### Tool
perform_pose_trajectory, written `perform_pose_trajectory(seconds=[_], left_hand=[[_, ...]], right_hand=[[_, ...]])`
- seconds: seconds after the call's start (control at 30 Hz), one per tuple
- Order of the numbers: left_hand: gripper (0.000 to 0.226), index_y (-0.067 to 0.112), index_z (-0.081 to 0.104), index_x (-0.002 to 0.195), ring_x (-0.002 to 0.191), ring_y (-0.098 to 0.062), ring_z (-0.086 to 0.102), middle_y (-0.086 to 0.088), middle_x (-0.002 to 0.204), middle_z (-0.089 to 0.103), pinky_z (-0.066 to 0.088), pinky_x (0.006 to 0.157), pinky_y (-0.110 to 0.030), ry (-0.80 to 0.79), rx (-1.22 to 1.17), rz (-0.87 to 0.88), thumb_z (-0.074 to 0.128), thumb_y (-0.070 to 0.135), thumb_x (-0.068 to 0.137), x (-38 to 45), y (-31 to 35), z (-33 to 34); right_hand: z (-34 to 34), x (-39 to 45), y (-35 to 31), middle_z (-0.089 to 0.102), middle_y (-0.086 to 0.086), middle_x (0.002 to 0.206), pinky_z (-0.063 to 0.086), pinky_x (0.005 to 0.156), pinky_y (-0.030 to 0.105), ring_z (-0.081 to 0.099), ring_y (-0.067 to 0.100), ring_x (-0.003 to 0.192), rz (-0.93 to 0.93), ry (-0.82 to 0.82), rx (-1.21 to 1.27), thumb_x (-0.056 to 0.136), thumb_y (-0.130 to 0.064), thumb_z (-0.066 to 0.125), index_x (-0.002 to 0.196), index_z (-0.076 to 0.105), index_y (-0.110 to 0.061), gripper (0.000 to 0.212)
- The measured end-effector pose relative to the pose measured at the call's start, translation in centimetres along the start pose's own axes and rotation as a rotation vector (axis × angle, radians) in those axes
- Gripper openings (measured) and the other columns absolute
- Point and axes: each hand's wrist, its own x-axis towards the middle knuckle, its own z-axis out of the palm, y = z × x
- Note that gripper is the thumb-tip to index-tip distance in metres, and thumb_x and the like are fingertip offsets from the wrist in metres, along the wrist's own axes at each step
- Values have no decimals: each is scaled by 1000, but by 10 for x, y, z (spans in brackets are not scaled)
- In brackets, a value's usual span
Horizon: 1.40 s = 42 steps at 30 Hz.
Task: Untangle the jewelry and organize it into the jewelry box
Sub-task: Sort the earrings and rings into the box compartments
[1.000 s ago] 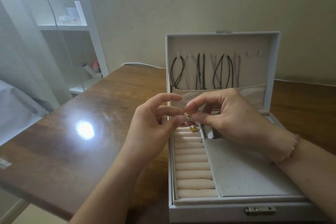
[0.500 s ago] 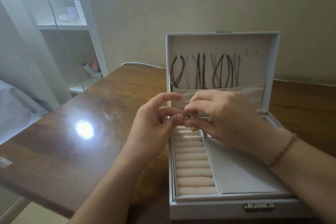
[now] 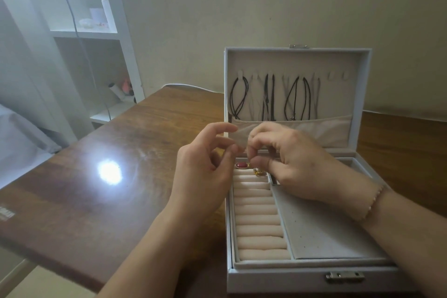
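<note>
Broadly, a brown wooden desk (image 3: 101, 196) fills the room's near side, and everything else is easiest placed against the white jewelry box (image 3: 278, 278) standing open on it. Left of the box and farther back stands a white shelf unit (image 3: 96, 34) against the wall, and a bright spot of light glares on the desk surface to the box's left. The box's lid (image 3: 297, 60) stands upright at the back, with several dark cord necklaces (image 3: 271, 97) hanging from small hooks inside it, their lower ends tucked into a beige pocket. Within the box's tray, a column of cream ring rolls (image 3: 258, 220) runs along the left side, with a grey dotted earring panel (image 3: 321, 232) to their right.

Both hands hover over the back of the tray. The right hand (image 3: 295, 164), a beaded bracelet (image 3: 372, 203) at its wrist, has its fingers curled together as if pinching something tiny, though I cannot make out what. The left hand (image 3: 205, 167) is beside it at the box's left edge, fingers loosely bent and apart, gripping nothing I can see.

At the top of the ring rolls sit a red-stoned ring (image 3: 242, 165) and, just right of it, a gold ring (image 3: 257, 171).
</note>
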Motion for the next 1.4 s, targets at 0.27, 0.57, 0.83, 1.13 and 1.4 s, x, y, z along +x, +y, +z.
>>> perform_pose_trajectory(seconds=[0.27,0.57,0.83,1.13,1.4], left_hand=[[26,23,64,111,44,-13,50,14,85,67,39,47,-18,-14,81,64,68,12,88,-2,1,1],[24,23,64,109,46,-12,53,16,85,65,39,48,-19,-14,135,105,63,17,85,0,0,1],[24,22,64,109,45,-11,53,14,83,65,37,47,-15,-5,124,97,64,12,87,-1,0,1],[26,20,64,111,45,-11,51,15,82,66,37,47,-15,-9,119,93,65,6,89,-1,0,1],[35,31,60,110,46,-5,50,18,91,69,40,55,-25,-90,252,115,62,16,78,-3,0,-3]], right_hand=[[4,-1,0,66,-11,78,53,72,37,62,8,76,77,12,91,90,-15,67,87,68,-28,13],[10,-2,-3,64,-10,87,48,85,37,49,6,94,109,-30,-32,87,-29,69,93,72,-35,9],[9,-2,-6,61,-12,93,49,91,33,54,3,98,156,-42,22,88,-23,70,91,71,-33,10],[12,0,-7,61,-11,94,43,92,38,45,12,105,174,25,-113,84,-35,71,86,69,-35,3],[0,-3,3,64,-19,89,48,88,41,52,9,101,164,-11,-84,90,-38,66,92,74,-33,10]])
